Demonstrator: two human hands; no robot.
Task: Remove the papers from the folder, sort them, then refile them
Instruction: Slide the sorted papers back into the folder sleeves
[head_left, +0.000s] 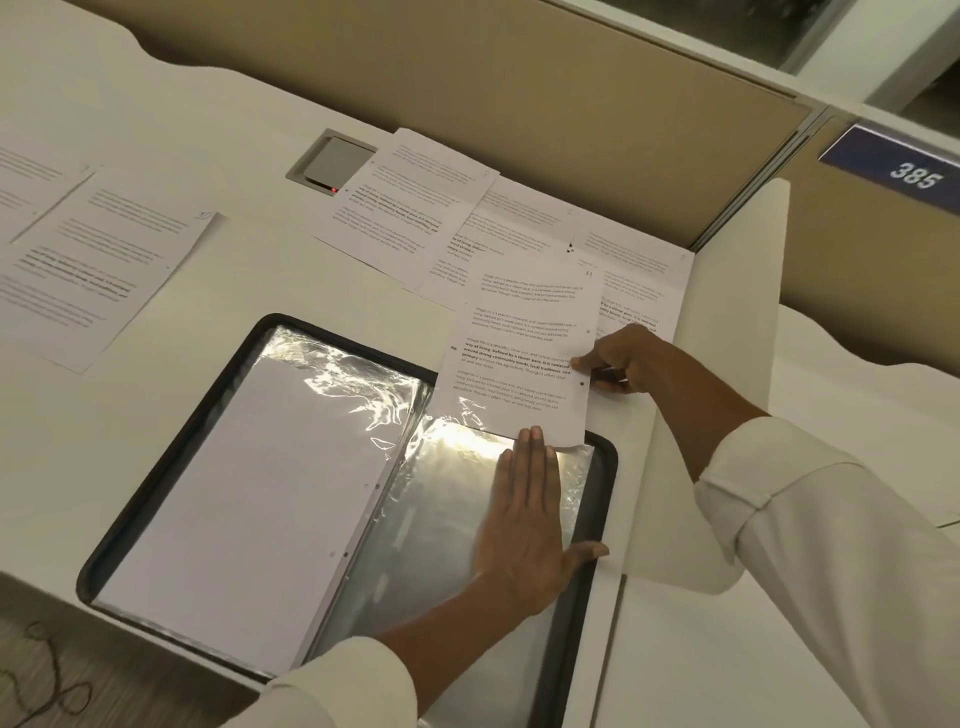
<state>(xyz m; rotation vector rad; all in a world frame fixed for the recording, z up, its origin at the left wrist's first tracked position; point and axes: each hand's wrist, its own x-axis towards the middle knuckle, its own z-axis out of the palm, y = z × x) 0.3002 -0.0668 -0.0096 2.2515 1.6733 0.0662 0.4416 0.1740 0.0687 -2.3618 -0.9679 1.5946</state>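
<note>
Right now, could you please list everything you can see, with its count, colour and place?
folder: one, black-rimmed with clear sleeves, open on the desk
blank sheet: one, white, in the folder's left sleeve
held sheet: one, white with print, lower end at the right sleeve
back sheets: at least three, white with print, overlapping by the partition
left sheets: at least two, white with print, far left
hatch: one, grey, set in the desk
number plate: one, blue, reads 385, upper right
left hand: flat on the right sleeve
right hand: pinches the held sheet's right edge
</note>
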